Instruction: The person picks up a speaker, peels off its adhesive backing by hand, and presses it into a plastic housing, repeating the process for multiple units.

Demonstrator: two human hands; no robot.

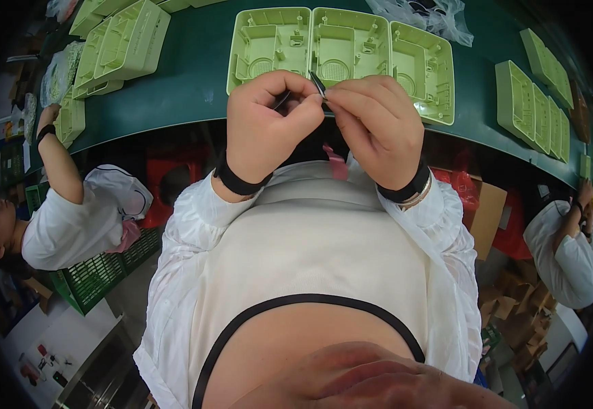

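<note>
My left hand (263, 119) is closed, thumb and forefinger brought together near the middle of the view. From between my hands a slim dark piece (317, 84) slants up, narrow and pointed at its upper end; its exact kind is hidden by the fingers. My right hand (381, 123) pinches at the same spot, its fingertips meeting the left ones on the piece. Just beyond both hands, three light-green plastic housings lie side by side, hollow side up: a left one (252, 44), a middle one (337, 41) and a right one (411, 51).
The dark green table (190, 75) curves across. More green housings are stacked at left (132, 51) and stand at right (514, 102). A clear plastic bag (446, 17) lies at the back. Co-workers sit at left (64, 225) and right (562, 252); a green crate (98, 276) is on the floor.
</note>
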